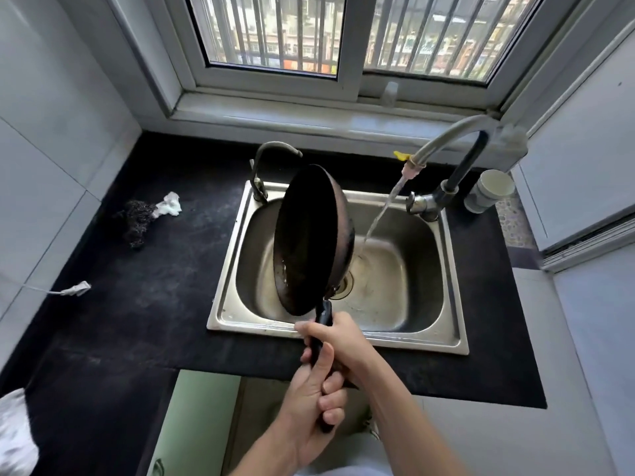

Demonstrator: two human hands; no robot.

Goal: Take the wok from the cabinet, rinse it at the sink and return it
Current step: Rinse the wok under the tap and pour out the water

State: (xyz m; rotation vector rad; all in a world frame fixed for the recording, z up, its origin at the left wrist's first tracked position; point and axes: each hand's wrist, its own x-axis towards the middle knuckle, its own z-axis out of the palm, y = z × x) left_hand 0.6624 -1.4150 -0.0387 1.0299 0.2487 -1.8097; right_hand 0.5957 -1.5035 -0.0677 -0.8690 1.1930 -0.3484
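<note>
The dark wok (309, 238) is tilted up on its edge over the steel sink (446, 341), its inside facing left, with a little water pooled at its low edge. Both hands grip its black handle: my right hand (338, 338) is nearer the pan, my left hand (316, 403) further down the handle. Water streams from the hose tap (410, 168) into the basin just right of the wok, missing it.
A second faucet (261, 166) stands at the sink's back left. A steel scourer (135, 218) and a crumpled tissue (169, 204) lie on the black counter (137, 321). A white cup (489, 190) sits at the right. The green cabinet door (192, 424) below stands open.
</note>
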